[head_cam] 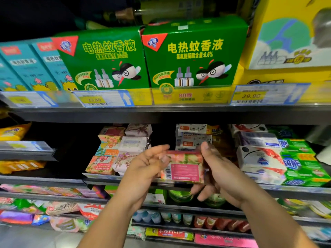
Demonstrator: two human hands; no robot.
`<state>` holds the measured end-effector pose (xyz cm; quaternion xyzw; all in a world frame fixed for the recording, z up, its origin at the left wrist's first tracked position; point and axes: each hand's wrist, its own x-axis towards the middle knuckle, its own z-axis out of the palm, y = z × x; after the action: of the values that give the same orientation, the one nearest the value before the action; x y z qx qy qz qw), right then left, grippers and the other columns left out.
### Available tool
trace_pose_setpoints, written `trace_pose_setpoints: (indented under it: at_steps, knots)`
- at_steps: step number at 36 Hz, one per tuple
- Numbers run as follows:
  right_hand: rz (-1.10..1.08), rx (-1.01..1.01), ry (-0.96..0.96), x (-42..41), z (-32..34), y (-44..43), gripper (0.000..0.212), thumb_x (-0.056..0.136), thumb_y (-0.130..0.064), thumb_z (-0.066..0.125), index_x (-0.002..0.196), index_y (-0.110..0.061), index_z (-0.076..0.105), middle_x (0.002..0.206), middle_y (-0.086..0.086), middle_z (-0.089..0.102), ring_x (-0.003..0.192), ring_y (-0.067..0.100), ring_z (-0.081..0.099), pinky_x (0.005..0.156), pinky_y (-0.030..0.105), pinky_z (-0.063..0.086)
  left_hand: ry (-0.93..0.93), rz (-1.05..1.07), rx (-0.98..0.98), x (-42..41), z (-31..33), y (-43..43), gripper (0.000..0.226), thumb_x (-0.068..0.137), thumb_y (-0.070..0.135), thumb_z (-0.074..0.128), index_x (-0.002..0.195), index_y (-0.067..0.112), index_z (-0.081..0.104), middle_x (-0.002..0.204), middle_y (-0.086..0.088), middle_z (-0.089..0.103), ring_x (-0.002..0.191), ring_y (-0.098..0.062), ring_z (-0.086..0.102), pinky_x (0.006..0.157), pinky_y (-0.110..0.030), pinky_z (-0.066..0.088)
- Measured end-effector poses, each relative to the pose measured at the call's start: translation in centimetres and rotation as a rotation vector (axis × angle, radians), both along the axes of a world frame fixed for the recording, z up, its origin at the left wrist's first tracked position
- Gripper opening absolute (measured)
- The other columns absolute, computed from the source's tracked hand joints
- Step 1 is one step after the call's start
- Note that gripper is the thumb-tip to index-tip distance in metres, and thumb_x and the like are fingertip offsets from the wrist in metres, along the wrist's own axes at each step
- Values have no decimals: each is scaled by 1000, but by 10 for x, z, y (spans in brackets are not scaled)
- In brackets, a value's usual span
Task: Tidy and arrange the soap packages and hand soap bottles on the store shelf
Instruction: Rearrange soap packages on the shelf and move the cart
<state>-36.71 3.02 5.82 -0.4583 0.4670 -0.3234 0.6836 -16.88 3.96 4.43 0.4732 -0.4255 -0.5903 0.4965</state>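
Floral soap package (182,169) held in front of the shelf (44,179), barcode side toward me. My left hand (146,165) and right hand (222,170) each pinch one end, probably so I can turn it to match the stacked packages (105,154).

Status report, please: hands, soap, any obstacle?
Left hand and right hand hold the floral soap package by its ends. Package in front of the shelf, not placed. No obstacle seen.
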Motion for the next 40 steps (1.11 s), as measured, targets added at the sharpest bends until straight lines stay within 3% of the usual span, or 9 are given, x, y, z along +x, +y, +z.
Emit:
trace_pose_setpoints:
  at_steps: [6, 10, 14, 21, 25, 28, 31, 33, 40]
  knots:
    - [-99, -196, -58, 1, 3, -10, 18, 81, -40, 74, 82, -25, 62, 88, -3, 69, 84, 21, 74, 64, 37, 60, -179, -107, -234, 11, 13, -1, 37, 79, 5, 71, 114, 8, 60, 79, 15, 71, 79, -3, 67, 73, -20, 54]
    - [-75, -405, -15, 3, 2, -14, 13, 73, -27, 74, 79, -30, 63, 83, -11, 64, 79, 7, 66, 64, 23, 52, -335, -143, -297, 19, 22, -4, 32, 74, 5, 78, 103, 7, 64, 110, 6, 73, 85, 1, 67, 71, -17, 54]
    - [-29, -512, 53, 8, 1, -15, 28, 65, -25, 90, 83, -27, 69, 90, -17, 68, 84, 0, 67, 67, 16, 52, -777, -160, -472, 25, 27, -13, 42, 70, 31, 85, 107, 36, 65, 128, 19, 58, 112, 13, 54, 82, -5, 42]
    - [100, -477, -28, 15, -9, -31, 27, 58, -20, 85, 80, -33, 75, 123, -5, 66, 107, 10, 68, 83, 28, 57, -791, -100, -501, 39, 2, -17, 49, 71, 37, 86, 115, 36, 64, 127, 14, 58, 120, 3, 52, 94, -7, 37]
    - [80, -614, 367, 10, -16, -50, 34, 71, -60, 76, 100, -46, 67, 120, -23, 63, 110, -2, 61, 94, 26, 51, -687, 21, -469, 50, -23, -20, 43, 78, 22, 83, 114, 36, 63, 125, 15, 54, 120, 7, 49, 97, -9, 38]
    - [48, -719, 847, 10, -24, -71, 43, 84, -65, 59, 123, -47, 55, 134, -19, 55, 125, 6, 52, 103, 33, 47, -765, 135, -482, 69, -35, -25, 38, 82, 21, 76, 114, 37, 60, 127, 11, 51, 117, 16, 45, 95, -4, 33]
    - [183, -676, 1213, 16, -36, -84, 67, 92, -68, 44, 151, -40, 29, 165, -6, 13, 153, 21, 8, 123, 38, 16, -779, 226, -426, 98, -44, -32, 35, 84, 22, 73, 115, 33, 60, 126, 5, 53, 119, 1, 49, 99, -12, 36]
    - [238, -640, 1272, 19, -42, -86, 70, 95, -70, 31, 156, -39, 15, 167, -5, -6, 154, 21, -8, 125, 41, 0, -820, 281, -383, 117, -47, -38, 37, 85, 14, 76, 115, 27, 59, 122, 5, 52, 118, -13, 52, 102, -24, 40]
    - [219, -663, 1303, 20, -47, -87, 71, 94, -72, 23, 156, -39, 12, 167, -7, -4, 154, 20, -4, 125, 42, 1, -934, 329, -267, 181, -51, -59, 35, 85, 7, 76, 115, 19, 62, 120, -2, 53, 113, -17, 55, 103, -33, 43]
